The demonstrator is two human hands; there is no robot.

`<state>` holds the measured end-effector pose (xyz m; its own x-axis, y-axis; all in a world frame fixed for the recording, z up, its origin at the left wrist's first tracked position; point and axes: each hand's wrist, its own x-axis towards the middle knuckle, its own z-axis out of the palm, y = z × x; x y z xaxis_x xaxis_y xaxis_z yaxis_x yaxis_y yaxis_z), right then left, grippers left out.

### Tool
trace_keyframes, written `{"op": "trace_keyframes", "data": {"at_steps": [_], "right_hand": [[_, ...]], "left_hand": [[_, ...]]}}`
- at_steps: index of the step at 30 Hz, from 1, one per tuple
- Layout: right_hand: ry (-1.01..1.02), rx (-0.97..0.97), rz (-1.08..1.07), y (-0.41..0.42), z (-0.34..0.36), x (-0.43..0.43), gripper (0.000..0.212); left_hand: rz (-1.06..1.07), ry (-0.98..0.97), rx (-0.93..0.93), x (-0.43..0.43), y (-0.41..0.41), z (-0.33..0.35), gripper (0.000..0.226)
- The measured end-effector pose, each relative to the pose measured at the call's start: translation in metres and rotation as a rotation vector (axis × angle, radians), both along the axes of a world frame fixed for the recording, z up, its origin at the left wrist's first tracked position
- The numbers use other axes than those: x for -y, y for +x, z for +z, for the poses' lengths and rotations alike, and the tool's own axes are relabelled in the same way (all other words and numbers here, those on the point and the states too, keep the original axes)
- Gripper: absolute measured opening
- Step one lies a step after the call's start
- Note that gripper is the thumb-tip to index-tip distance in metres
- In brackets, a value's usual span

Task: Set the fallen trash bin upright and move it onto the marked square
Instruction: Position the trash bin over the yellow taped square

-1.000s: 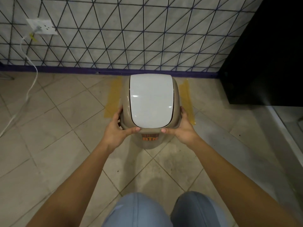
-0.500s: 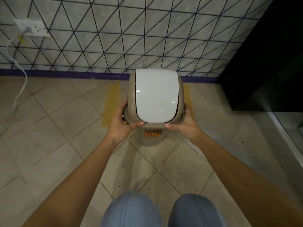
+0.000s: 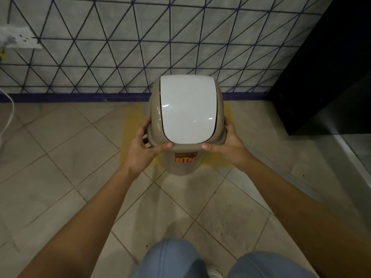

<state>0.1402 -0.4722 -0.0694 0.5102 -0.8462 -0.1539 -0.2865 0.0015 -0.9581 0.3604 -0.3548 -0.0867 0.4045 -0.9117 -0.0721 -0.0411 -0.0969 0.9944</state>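
Observation:
The beige trash bin stands upright with its white swing lid facing me and an orange label on its front. My left hand grips the left side of its rim, thumb across the front edge. My right hand grips the right side the same way. The yellow taped square on the floor shows around the bin, along its left, its right and under its near side. Whether the bin's base touches the floor is hidden from me.
A tiled wall with a purple baseboard runs just behind the bin. A dark cabinet fills the right. A white socket with a cable is at the far left. My knees are at the bottom.
The bin, held in both hands, has moved away from me towards the wall and now sits lower over the yellow square. My grip is unchanged.

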Motion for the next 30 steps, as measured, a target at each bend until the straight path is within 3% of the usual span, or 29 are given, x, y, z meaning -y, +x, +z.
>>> {"op": "trace_keyframes", "data": {"at_steps": [5, 10, 14, 30], "right_hand": [[-0.202, -0.208, -0.150, 0.005, -0.006, 0.006, 0.125], [-0.447, -0.212, -0.108, 0.008, -0.001, 0.004, 0.105], [-0.456, -0.227, -0.081, 0.010, 0.002, 0.008, 0.103], [-0.395, -0.245, -0.051, 0.036, 0.014, 0.058, 0.107]], "left_hand": [[0.049, -0.036, 0.079, 0.014, 0.001, 0.001, 0.101], [0.092, -0.082, 0.331, 0.017, -0.006, 0.010, 0.105], [0.041, -0.089, 0.419, 0.022, -0.009, 0.014, 0.105], [0.049, -0.068, 0.365, 0.075, 0.011, 0.022, 0.108]]}}
